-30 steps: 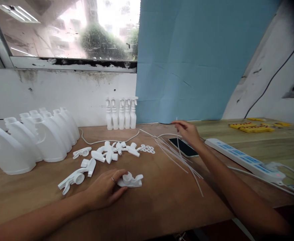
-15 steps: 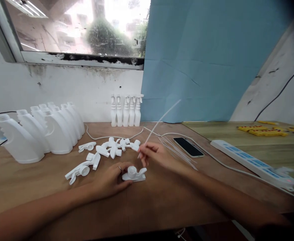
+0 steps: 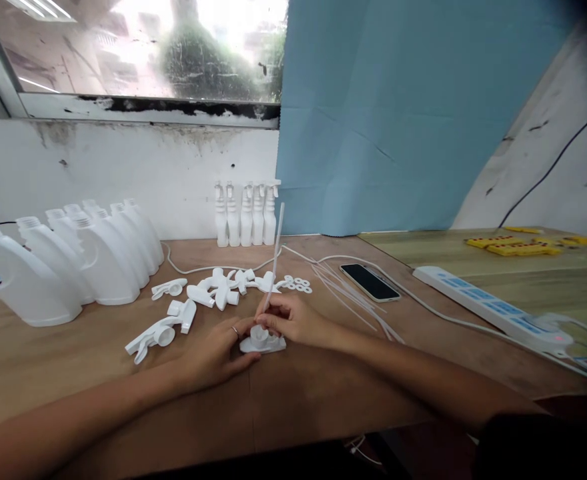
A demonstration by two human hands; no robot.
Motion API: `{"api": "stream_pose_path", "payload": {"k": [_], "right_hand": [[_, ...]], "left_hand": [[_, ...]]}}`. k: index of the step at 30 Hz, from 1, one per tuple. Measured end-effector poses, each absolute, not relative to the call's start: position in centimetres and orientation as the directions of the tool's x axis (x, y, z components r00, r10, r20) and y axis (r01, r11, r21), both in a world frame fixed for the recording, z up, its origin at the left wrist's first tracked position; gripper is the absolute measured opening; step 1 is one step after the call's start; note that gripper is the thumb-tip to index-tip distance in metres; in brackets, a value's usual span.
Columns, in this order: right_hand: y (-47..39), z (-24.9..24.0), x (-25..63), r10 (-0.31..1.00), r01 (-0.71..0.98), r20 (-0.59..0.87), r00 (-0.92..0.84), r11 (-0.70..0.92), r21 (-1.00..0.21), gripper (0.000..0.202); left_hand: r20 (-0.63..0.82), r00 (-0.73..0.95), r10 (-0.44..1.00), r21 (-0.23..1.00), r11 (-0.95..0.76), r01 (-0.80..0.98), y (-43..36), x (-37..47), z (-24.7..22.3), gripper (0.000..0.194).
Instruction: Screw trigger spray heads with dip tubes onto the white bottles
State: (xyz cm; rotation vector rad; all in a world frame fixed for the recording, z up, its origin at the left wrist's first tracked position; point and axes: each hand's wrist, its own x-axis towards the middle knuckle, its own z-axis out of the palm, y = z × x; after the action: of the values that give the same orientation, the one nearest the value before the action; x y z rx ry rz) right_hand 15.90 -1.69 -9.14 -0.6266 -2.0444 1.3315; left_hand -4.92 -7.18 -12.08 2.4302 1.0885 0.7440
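At table centre: left hand [image 3: 213, 357] pins sprayer head [image 3: 262, 341]; right hand [image 3: 293, 320] pinches tube [image 3: 275, 257] (near upright).

Bottles [image 3: 73, 267] left of phone [image 3: 369, 282]

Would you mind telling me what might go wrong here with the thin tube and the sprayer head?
The right hand holds the long thin tube near its lower end, so it may bend or miss the sprayer head. The left hand only steadies that head on the table, so it might slide.
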Motion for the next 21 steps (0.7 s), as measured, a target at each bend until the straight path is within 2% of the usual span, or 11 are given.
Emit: {"api": "stream_pose_path", "payload": {"k": [3,7,10,15,21], "right_hand": [[-1.91,-8.93,15.93,0.662,0.097,0.281,-0.695,0.473,-0.875,0.022],[-2.21,-8.56,15.94,0.626,0.207,0.383,-0.679,0.664,-0.718,0.018],[-2.35,-8.58,15.85,0.596,0.254,0.414,-0.688,0.733,-0.631,0.018],[-2.44,-9.01,15.75,0.538,0.235,0.442,-0.717,0.785,-0.574,0.019],[-2.36,-9.33,15.47,0.552,0.268,0.378,-0.743,0.763,-0.588,0.019]], "left_hand": [[0.318,0.563,0.763,0.532,-0.635,0.561,-7.19,-4.93,-12.09,0.046],[0.313,0.562,0.766,0.539,-0.63,0.559,-7.16,-4.95,-12.01,0.045],[0.31,0.576,0.756,0.519,-0.643,0.564,-7.07,-5.04,-12.03,0.042],[0.287,0.592,0.753,0.526,-0.641,0.559,-6.95,-5.24,-12.22,0.038],[0.295,0.6,0.744,0.547,-0.646,0.532,-6.89,-5.3,-12.5,0.035]]}}
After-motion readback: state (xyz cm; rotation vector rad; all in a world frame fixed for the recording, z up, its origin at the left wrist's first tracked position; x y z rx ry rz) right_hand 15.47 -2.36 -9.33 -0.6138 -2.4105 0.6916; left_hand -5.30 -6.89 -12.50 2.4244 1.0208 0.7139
